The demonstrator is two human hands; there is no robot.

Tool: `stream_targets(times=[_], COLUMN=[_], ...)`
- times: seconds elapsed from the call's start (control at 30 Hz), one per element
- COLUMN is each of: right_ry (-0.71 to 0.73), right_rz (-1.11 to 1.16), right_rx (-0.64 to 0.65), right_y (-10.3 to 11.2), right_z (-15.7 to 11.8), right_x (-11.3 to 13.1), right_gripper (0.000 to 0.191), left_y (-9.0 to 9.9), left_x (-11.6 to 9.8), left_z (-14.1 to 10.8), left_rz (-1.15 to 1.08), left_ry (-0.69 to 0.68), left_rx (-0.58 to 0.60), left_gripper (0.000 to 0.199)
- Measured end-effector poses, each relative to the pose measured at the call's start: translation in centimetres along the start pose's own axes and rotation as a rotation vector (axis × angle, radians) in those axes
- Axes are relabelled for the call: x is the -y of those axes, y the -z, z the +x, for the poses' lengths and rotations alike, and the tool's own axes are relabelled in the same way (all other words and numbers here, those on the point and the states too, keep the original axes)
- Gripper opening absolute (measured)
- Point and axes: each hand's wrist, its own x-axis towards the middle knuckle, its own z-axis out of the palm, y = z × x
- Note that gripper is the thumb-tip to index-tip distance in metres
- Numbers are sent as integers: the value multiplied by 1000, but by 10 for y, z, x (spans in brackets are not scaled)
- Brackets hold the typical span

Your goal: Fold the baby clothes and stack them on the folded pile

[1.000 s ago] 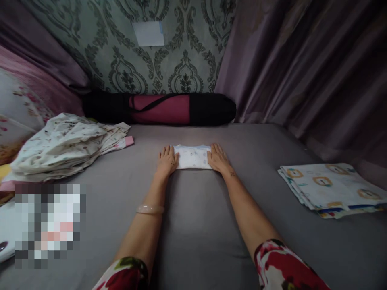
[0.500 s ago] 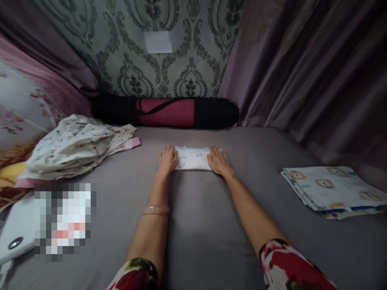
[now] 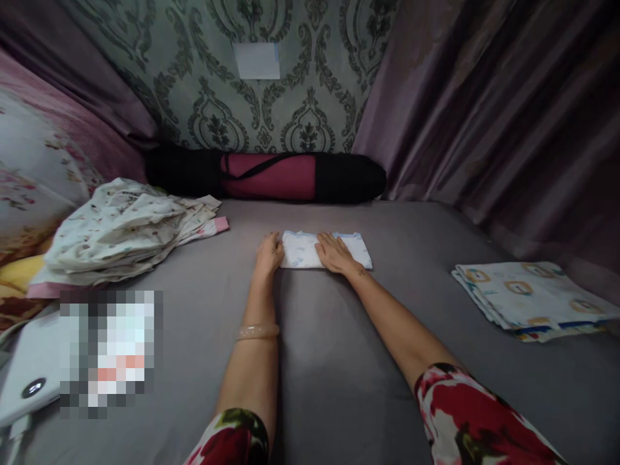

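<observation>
At mid-frame I see my right hand (image 3: 335, 252), fingers flat, grasping nothing, atop the folded white cloth (image 3: 301, 250), my left hand (image 3: 270, 254) at the cloth's left edge, grip indiscernible.

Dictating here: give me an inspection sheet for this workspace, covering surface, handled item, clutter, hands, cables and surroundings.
Surface: grey sheet, lightly creased.
Handled item: folded white item, lying flat.
Clutter: crumpled fabric left; folded printed cloth right; white device near left.
Hands: left hand at the item's left edge, contact unclear; right hand resting on top.
Cables: white cable at the device.
Surroundings: patterned wall, purple curtain, long black-and-red bag.
</observation>
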Motion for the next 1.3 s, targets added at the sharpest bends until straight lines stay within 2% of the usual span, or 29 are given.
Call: stream_targets(times=[0.1, 0.23, 0.33, 0.47, 0.57, 0.67, 0.83, 1.0, 1.17, 1.3], right_ry=[0, 14, 27, 62, 59, 48, 121, 183, 188, 172], right_rz=[0, -26, -66, -77, -86, -95, -87, -36, 17, 90], right_rx=[-16, 0, -24, -57, -46, -1, -62, -17, 7, 10], right_y=[-10, -7, -5, -13, -18, -14, -9, -25, -32, -17], right_z=[0, 3, 7, 8, 7, 11, 25, 30, 33, 31], right_x=[0, 1, 13, 28, 28, 31, 63, 88, 85, 71], right_gripper=[56, 55, 55, 56, 56, 56, 56, 57, 56, 58], left_y=[2, 4, 6, 7, 8, 7, 6, 6, 10, 13], left_x=[-3, -7, -8, -8, -7, -7, -6, -4, -10, -21], left_z=[-2, -2, -2, -3, -3, -3, -1, 1, -2, -3], left_rz=[-31, -79, -108, -120, -115, -107, -99, -94, -66, -29], left_ry=[60, 115, 123, 141, 149, 159, 155, 158, 147, 93], left_rx=[-27, -48, -51, -52, -54, -58, -46, -36, 5, -8], left_gripper=[44, 44, 43, 43, 44, 44, 45, 47, 47, 47])
